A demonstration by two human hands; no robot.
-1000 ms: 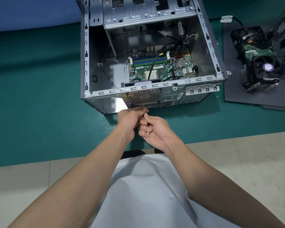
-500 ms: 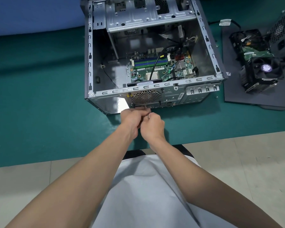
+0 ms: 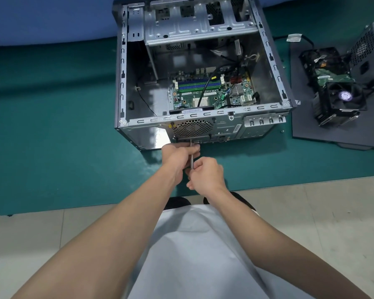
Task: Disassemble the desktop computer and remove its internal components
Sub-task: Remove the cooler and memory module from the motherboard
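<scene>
Right hand has drawn back from left hand, baring screwdriver shaft. Right grips handle, left pinches shaft. Tip at rear panel of computer case on green mat. Likely unscrewing; next: keep tip seated, turn.

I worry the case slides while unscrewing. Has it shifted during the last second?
No. The computer case keeps its near right corner just beside the dark panel's left edge.

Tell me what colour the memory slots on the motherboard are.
The memory slots are blue and green, clearest in the head view.
</scene>
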